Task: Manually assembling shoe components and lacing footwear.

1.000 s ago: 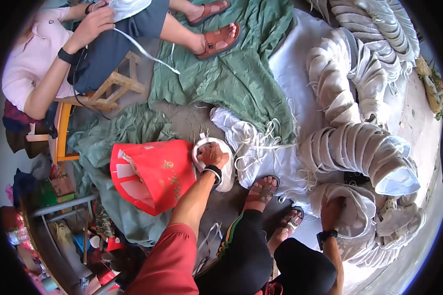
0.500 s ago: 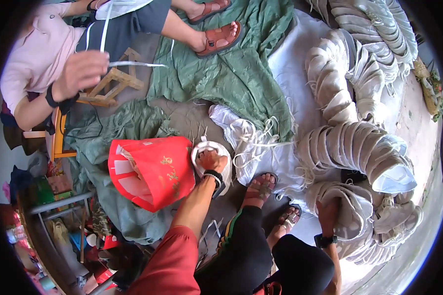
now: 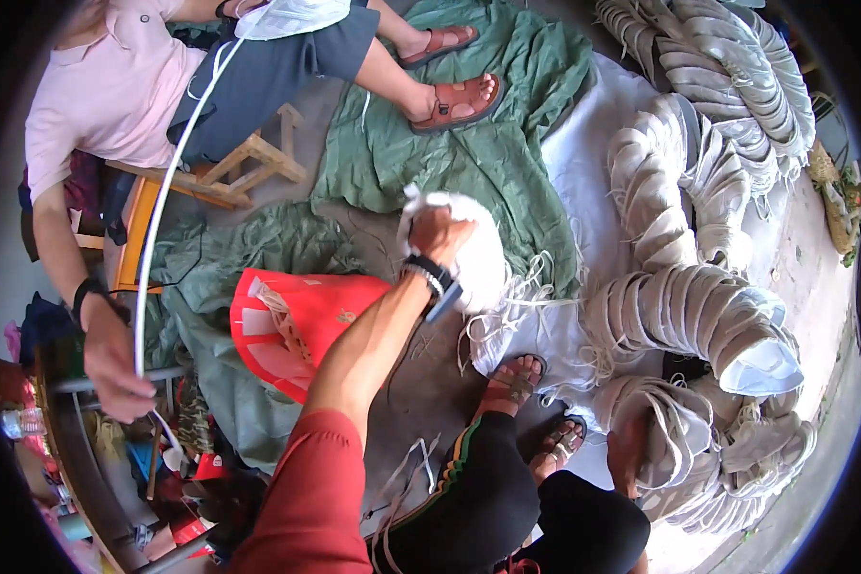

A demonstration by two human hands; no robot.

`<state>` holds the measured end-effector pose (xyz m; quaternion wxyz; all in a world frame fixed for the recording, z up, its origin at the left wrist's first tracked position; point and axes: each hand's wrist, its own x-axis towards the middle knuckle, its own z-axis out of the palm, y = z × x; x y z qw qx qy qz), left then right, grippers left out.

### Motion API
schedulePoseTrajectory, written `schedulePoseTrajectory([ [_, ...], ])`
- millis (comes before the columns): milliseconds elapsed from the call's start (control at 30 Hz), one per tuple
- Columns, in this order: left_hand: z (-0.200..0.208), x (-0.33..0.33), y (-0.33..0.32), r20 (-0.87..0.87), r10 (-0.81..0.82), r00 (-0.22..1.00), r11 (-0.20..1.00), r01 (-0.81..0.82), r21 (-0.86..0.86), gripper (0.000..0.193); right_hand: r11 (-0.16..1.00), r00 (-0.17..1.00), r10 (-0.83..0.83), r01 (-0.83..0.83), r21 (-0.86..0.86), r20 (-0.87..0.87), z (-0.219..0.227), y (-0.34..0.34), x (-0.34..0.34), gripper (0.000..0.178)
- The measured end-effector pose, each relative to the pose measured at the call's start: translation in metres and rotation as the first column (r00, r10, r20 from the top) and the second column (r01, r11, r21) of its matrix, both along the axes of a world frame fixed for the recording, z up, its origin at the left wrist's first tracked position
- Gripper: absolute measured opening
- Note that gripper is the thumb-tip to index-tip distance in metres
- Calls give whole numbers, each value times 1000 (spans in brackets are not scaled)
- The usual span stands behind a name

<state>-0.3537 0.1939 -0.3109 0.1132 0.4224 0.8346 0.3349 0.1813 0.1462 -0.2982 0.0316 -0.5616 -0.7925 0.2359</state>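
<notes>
My left hand (image 3: 440, 235), at the end of a red-sleeved arm, grips a white cloth bundle (image 3: 486, 256) by its top. The bundle is held over the bare floor and the edge of a green sheet. At the right, my right hand (image 3: 626, 453) touches the near side of a stack of off-white curved fabric pieces (image 3: 674, 426); its fingers are mostly hidden. Left of the bundle a red bag (image 3: 330, 311) lies on its side, pale strips showing at its mouth. My left forearm crosses in front of it.
A co-worker in a pink shirt (image 3: 124, 86) sits at upper left, pulling a long white strap (image 3: 158, 210) downward. More stacked fabric pieces (image 3: 689, 306) curve along the right on a white sheet (image 3: 584, 182). A wooden stool (image 3: 268, 158) and a cluttered metal-framed rack (image 3: 67, 450) stand left.
My left hand has lifted the white bundle from beside the red bag, up and to the right. The co-worker's hand has drawn the strap downward. My right hand has shifted slightly.
</notes>
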Motion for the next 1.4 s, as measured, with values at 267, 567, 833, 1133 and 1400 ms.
schedulePoseTrajectory([
  [267,25,39,48,31,117,993,992,-115,-51,53,991,1000,-12,10,-133,-10,28,20,9,39],
  [567,76,149,-144,12,-155,988,966,154,-208,56,994,990,49,-61,-91,-133,34,12,9,50],
  [833,157,95,-237,-412,359,837,877,-454,-160,90,945,896,-163,22,-326,-413,107,14,16,45],
  [1133,94,80,-313,82,229,970,940,-199,-278,25,936,870,319,-226,271,-377,110,22,59,42],
  [1400,175,139,-197,176,-162,971,976,132,171,18,987,748,132,-157,21,-651,68,34,125,30],
])
